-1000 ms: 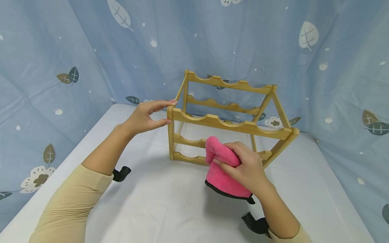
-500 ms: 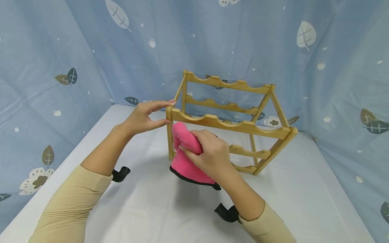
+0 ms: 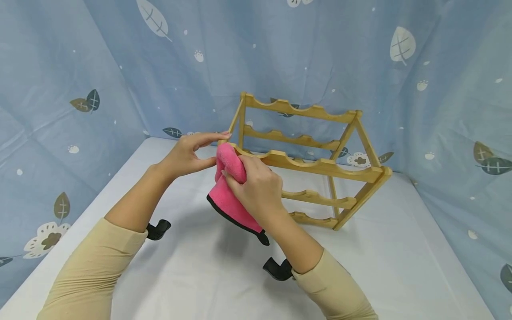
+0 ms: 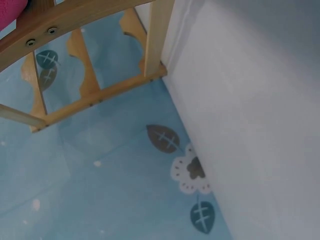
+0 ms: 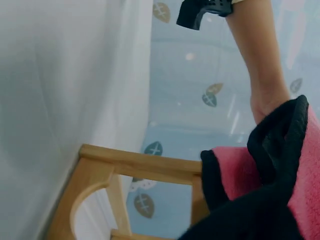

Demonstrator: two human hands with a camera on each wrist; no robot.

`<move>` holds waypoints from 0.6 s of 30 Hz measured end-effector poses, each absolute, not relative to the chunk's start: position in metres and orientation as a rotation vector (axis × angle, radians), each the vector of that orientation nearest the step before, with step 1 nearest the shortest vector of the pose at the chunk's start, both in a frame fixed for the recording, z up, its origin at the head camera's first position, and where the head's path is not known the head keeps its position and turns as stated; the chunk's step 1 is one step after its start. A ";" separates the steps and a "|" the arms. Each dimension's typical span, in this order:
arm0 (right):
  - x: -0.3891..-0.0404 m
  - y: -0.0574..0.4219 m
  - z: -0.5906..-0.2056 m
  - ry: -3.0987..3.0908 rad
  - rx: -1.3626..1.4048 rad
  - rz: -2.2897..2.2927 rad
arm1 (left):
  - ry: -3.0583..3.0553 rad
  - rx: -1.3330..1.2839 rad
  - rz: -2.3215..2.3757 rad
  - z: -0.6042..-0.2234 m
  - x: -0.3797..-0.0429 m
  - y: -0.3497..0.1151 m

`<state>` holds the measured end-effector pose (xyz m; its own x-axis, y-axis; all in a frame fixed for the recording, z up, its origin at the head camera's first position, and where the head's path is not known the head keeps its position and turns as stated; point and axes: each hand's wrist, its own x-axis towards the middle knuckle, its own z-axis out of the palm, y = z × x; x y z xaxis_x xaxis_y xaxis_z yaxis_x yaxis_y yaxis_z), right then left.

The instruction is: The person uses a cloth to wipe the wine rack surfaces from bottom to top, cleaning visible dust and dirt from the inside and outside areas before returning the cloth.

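Note:
A wooden wine rack with scalloped rails stands on the white table in the head view. My left hand holds its near-left top corner, fingers over the top and thumb lower at the post. A pink plush cloth with black edging is bunched in my right hand, pressed against the left end of the front top rail. The cloth covers most of the front left post. In the left wrist view, the rack's end frame shows. The cloth's black edge hides my right fingers in the right wrist view.
Black curved wrist-camera mounts stick out from both sleeves. A blue curtain with leaf and flower prints hangs behind the rack and along both sides. White cloth covers the table.
My right hand has moved left along the rack's front with the pink cloth, from its middle to the left post, and slightly up. The left hand has stayed at the corner.

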<state>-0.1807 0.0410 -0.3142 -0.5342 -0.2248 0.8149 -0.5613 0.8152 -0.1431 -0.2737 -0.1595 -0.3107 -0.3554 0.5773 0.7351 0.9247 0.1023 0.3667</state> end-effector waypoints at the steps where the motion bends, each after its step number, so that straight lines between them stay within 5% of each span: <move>1: -0.182 0.040 -0.315 -2.123 0.558 0.485 | -1.975 -1.466 -1.152 -0.311 -0.274 -0.160; 18: -0.185 0.046 -0.328 -2.034 0.365 0.408 | -1.980 -1.444 -1.176 -0.312 -0.274 -0.158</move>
